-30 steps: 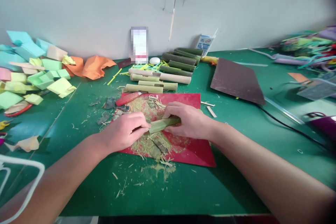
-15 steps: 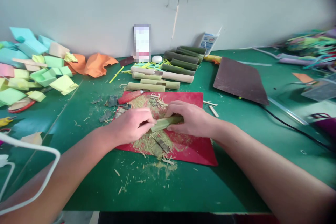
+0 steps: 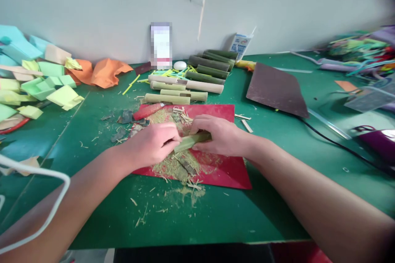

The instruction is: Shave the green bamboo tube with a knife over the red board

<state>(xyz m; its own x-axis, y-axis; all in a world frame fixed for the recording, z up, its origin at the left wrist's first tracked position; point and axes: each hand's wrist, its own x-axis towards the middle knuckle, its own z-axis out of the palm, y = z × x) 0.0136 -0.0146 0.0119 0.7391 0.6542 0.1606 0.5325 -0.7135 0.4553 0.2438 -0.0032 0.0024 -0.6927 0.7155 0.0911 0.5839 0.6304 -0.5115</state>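
A pale green bamboo piece lies slanted between my hands over a red mat. My right hand is wrapped round its right part, thumb on the near side. At its left end, my left hand is closed with fingertips against the bamboo; whatever is inside those curled fingers is hidden. Bamboo shavings and dust cover much of the mat beneath. A red-handled tool rests at the mat's far left edge, its front end partly covered by shavings.
Behind the mat lie several cut bamboo tubes, pale and dark green. A dark brown sheet and a black cable are at right. Folded paper pieces heap at left. A phone leans on the wall. A white frame crosses the lower left.
The whole view has shifted slightly, so everything sits a little further left and up. Both hands keep nearly the same grip and place on the bamboo.
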